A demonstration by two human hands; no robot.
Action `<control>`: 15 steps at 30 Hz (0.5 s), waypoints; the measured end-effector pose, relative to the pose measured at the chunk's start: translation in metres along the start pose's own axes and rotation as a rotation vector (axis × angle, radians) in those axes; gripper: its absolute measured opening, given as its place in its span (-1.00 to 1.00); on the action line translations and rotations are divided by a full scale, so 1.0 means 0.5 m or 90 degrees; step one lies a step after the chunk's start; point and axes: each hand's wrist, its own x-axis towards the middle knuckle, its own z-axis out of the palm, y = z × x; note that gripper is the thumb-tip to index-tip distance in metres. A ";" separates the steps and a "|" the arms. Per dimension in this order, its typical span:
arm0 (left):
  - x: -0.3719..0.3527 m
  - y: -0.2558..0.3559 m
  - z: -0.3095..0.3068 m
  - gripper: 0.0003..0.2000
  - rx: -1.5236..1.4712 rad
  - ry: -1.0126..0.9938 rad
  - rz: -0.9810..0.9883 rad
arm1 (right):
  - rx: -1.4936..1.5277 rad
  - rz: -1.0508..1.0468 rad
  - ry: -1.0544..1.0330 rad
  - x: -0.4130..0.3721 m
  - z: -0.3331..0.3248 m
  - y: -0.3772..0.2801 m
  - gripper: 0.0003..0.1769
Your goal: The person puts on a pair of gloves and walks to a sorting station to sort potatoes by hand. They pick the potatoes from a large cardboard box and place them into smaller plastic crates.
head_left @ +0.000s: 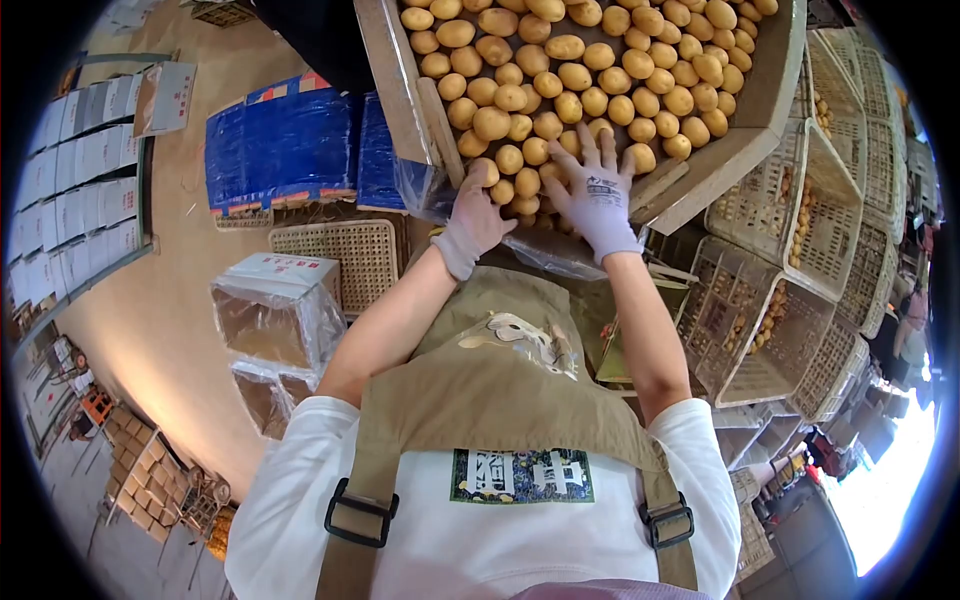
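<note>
Spreading open over potatoes [491, 123] in the tray [402, 95], upper centre of frame: right hand [601, 200]. Left hand [474, 218] touches one potato; grip undetermined. Stock appears firm, light, bruisable; best held around the middle.

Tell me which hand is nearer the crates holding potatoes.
Right. The right hand is on the potatoes, toward the crates; the left hand is farther across, by the opposite side of the wooden-edged tray.
</note>
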 end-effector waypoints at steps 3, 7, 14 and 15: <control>0.067 -0.039 -0.098 -0.58 0.116 -0.172 0.136 | -0.003 0.054 -0.146 0.007 0.005 0.040 -0.58; 0.077 -0.053 -0.082 -0.67 0.089 -0.076 0.221 | 0.062 0.124 -0.008 0.041 -0.005 0.002 -0.38; 0.038 -0.015 -0.041 -0.31 0.241 -0.056 0.172 | 0.085 -0.036 0.058 0.060 -0.014 -0.043 -0.61; 0.022 -0.006 -0.010 -0.27 -0.026 -0.048 0.044 | 0.173 -0.101 0.066 0.073 -0.018 -0.079 -0.61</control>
